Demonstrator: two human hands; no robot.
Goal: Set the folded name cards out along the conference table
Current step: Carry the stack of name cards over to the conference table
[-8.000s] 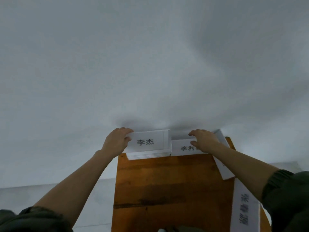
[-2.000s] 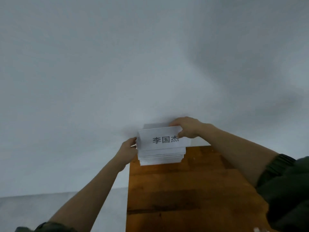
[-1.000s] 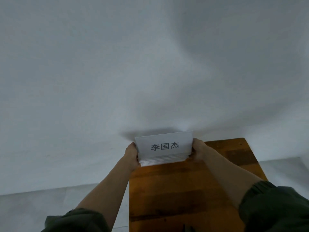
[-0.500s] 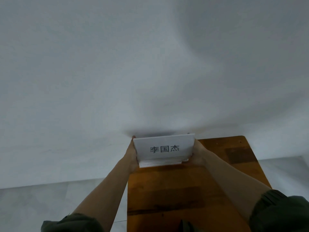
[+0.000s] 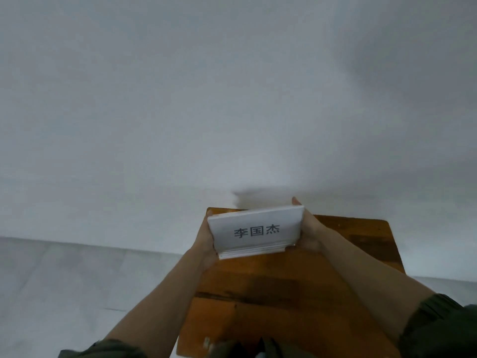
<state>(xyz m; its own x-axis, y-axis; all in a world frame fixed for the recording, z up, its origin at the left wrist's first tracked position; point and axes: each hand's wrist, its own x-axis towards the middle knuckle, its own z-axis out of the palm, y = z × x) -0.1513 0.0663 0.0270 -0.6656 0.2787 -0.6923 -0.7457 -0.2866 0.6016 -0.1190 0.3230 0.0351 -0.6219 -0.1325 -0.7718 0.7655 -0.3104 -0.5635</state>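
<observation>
The left hand (image 5: 205, 244) and right hand (image 5: 309, 232) grip the short ends of a stack of cards (image 5: 255, 232), one right fingertip showing over its top corner. The stack is just right of the frame's centre, tilted, over the far end of the wooden table (image 5: 284, 293); whether they touch I cannot tell. Pale wall (image 5: 232, 99) above, grey floor (image 5: 51, 280) lower left.
</observation>
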